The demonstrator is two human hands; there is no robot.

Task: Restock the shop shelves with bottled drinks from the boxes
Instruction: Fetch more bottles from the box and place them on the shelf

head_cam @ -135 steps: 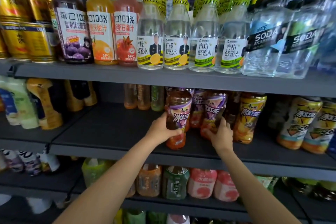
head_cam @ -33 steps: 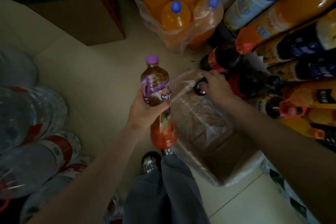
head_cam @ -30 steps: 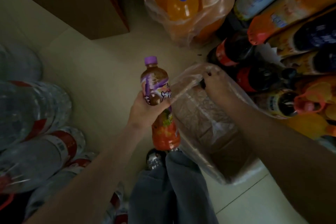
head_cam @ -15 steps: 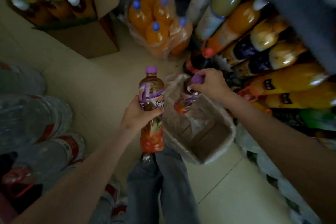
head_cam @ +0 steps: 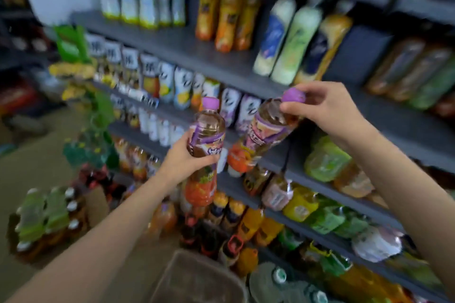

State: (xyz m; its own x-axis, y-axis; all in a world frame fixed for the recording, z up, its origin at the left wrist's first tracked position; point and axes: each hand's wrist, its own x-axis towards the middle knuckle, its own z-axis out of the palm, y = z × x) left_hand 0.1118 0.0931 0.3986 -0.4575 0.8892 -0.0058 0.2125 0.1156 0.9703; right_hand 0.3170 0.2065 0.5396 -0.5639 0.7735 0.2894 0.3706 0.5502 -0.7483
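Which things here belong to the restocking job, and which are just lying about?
In the job:
left hand gripping the left bottle
right hand holding the right bottle by its neck
shelves
box, bottom centre

Lying about:
green-bottle pack on the floor
green plant

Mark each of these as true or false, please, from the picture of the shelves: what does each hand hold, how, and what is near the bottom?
1. The left hand grips a bottle round its middle. True.
2. That bottle has a green cap. False: its cap is purple.
3. The right hand holds the second bottle at its cap end. True.
4. The second bottle is upright. False: it is tilted, with its base toward the left.
5. Both bottles already stand on a shelf. False: both are in the hands, in front of the shelves.
6. A box shows at the bottom edge. True.
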